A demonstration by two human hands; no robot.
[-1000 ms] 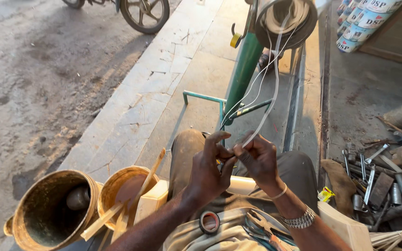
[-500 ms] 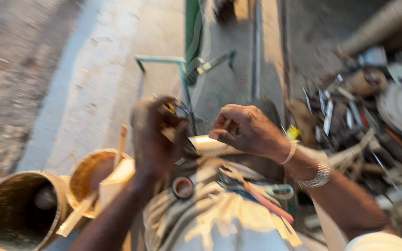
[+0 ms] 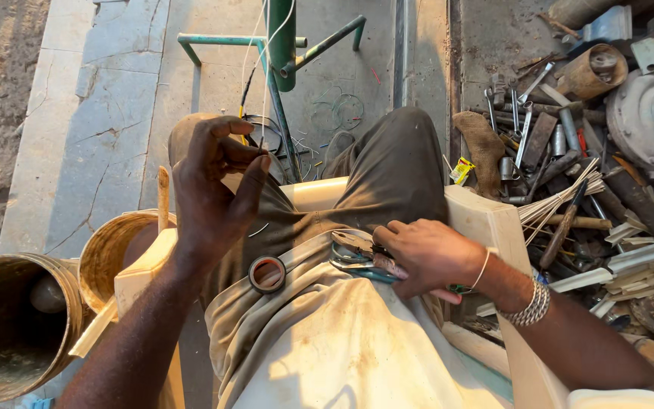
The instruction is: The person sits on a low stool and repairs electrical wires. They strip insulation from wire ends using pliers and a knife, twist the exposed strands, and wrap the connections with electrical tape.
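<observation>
1. Presently, the left hand (image 3: 217,189) was raised above the lap, fingers curled, pinching thin wires (image 3: 263,83) between thumb and forefinger; the strands ran up past the green metal post (image 3: 281,38).
2. The right hand (image 3: 425,254) lay on the lap, closed around the handles of the pliers (image 3: 361,254), whose head pointed toward the left knee.
3. A roll of black tape (image 3: 267,273) rested on the lap, just beside the pliers and below the left hand, touched by neither hand.
4. Step in hand, as judged: picking up the pliers while the wires were held taut.
5. Next move, as judged, calls for lifting the pliers to the pinched wires without slackening the left-hand pinch; the strands are thin and could slip.
6. Surroundings: two rusty buckets (image 3: 17,326) stood at the left; a heap of spanners and scrap metal (image 3: 562,144) lay at the right, well apart from both hands.
</observation>
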